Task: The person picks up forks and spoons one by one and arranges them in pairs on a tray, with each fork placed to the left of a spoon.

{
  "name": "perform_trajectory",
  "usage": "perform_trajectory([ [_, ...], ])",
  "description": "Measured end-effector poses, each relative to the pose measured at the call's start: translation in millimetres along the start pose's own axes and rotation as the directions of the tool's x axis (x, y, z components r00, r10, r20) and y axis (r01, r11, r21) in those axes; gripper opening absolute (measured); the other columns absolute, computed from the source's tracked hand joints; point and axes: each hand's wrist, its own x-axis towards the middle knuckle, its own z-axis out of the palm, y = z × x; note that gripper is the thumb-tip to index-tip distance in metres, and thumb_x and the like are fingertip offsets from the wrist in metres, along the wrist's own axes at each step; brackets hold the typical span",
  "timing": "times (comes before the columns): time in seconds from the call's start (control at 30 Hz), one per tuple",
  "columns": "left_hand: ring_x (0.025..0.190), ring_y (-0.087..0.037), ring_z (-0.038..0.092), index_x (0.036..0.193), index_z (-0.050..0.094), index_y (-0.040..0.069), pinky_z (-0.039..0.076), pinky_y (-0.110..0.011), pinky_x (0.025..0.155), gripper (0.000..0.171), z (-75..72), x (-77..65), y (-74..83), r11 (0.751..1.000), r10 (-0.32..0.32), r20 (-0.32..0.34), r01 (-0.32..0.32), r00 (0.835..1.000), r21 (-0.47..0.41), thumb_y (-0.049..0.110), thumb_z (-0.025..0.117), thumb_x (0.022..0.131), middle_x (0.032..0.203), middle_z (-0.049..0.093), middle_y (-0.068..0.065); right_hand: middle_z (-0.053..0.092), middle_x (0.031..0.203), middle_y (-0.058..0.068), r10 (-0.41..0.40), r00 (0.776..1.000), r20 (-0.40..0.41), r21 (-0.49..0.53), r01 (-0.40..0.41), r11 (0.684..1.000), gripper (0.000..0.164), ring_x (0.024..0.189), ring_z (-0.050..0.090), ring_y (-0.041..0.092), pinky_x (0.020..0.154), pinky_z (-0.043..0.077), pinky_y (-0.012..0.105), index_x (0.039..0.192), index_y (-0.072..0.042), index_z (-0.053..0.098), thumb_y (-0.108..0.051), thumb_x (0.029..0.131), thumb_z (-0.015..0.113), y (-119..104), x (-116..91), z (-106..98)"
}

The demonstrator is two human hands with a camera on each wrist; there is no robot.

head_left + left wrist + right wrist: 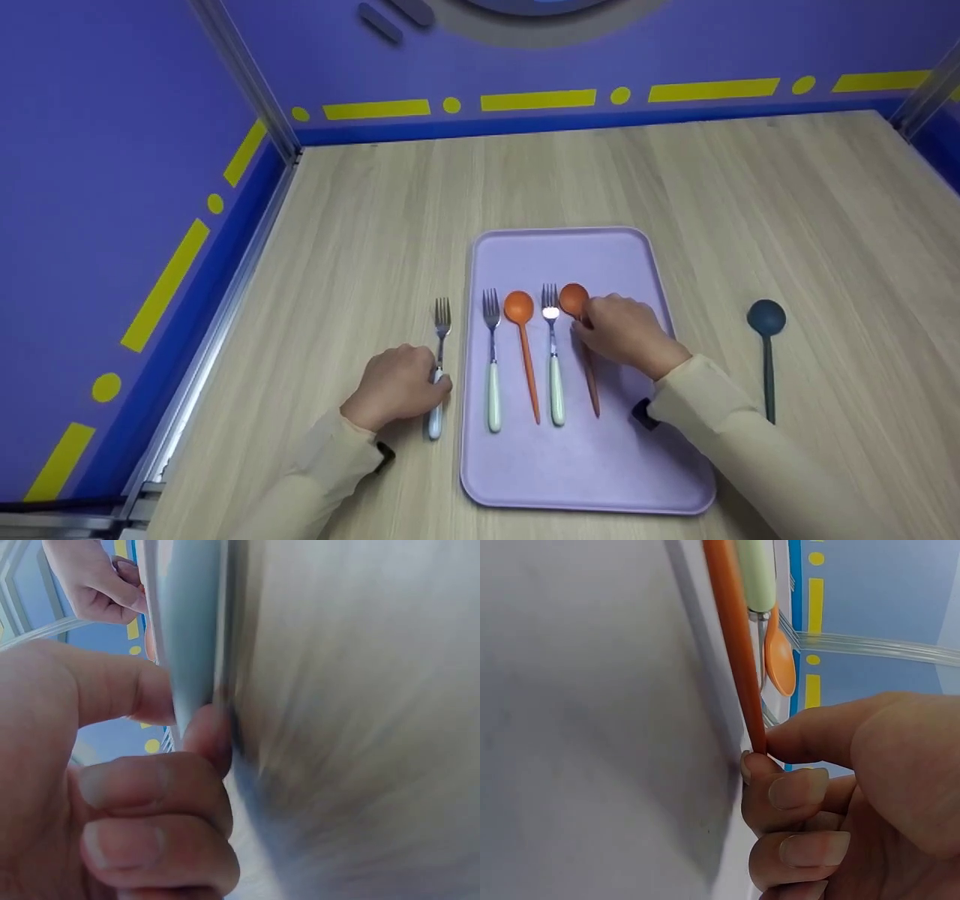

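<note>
Left of the lilac tray, my left hand pinches a fork with a pale blue handle between thumb and index finger. The left wrist view shows that handle close up and blurred. Over the tray, my right hand holds the right-hand orange spoon by its upper stem, bowl pointing away from me. In the right wrist view, thumb and index finger pinch the spoon's thin stem. Beside it on the tray lie a green-handled fork, another orange spoon and a second green-handled fork.
A dark teal spoon lies on the wooden table right of the tray, near my right forearm. Purple-blue panels with yellow marks stand along the back and left edges of the table.
</note>
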Motion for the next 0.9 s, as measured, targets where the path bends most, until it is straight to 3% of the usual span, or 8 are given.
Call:
perform_trajectory([
  [0.2,0.046,-0.01,0.027,0.048,0.034,0.02,0.022,-0.029,0.04,0.038,-2.8,1.2,1.7,1.0,-0.013,-0.059,0.013,0.998,0.001,0.03,0.057,0.076,0.048,0.029,0.01,0.038,0.052,-0.001,-0.019,0.999,-0.03,-0.013,0.019,1.0,0.033,0.05,0.04,0.015,0.044,0.028,0.029,0.054,-0.013,0.042,-0.021,0.084,0.054,-0.1,-0.9,1.7],
  [0.47,0.046,-0.01,0.035,0.051,0.043,0.018,0.026,-0.028,0.042,0.035,-5.0,2.7,4.4,1.0,-0.017,-0.117,0.014,0.993,-0.023,0.033,0.059,0.078,0.05,0.037,0.009,0.04,0.052,0.0,0.026,0.999,-0.018,0.061,-0.025,0.998,0.031,0.048,0.042,0.016,0.046,0.03,0.027,0.061,-0.012,0.051,-0.028,0.086,0.056,1.0,-2.9,4.3],
  [0.67,0.046,-0.007,0.034,0.052,0.041,0.019,0.025,-0.026,0.043,0.033,-4.6,4.4,6.2,0.999,0.014,-0.144,-0.021,0.989,-0.047,0.032,0.059,0.077,0.049,0.035,0.011,0.045,0.054,0.001,0.05,0.999,-0.008,0.076,-0.049,0.996,0.026,0.049,0.044,0.016,0.047,0.033,0.027,0.074,-0.01,0.061,-0.032,0.087,0.057,4.5,-5.2,4.3],
  [0.9,0.047,-0.007,0.036,0.054,0.044,0.018,0.026,-0.025,0.043,0.031,-5.8,5.9,9.3,0.996,0.045,-0.173,-0.057,0.984,-0.067,0.031,0.061,0.076,0.05,0.038,0.011,0.048,0.055,0.001,0.046,0.998,-0.036,0.067,-0.043,0.997,0.028,0.052,0.045,0.017,0.048,0.032,0.028,0.07,-0.01,0.06,-0.034,0.086,0.058,9.0,-10.7,-0.1],
])
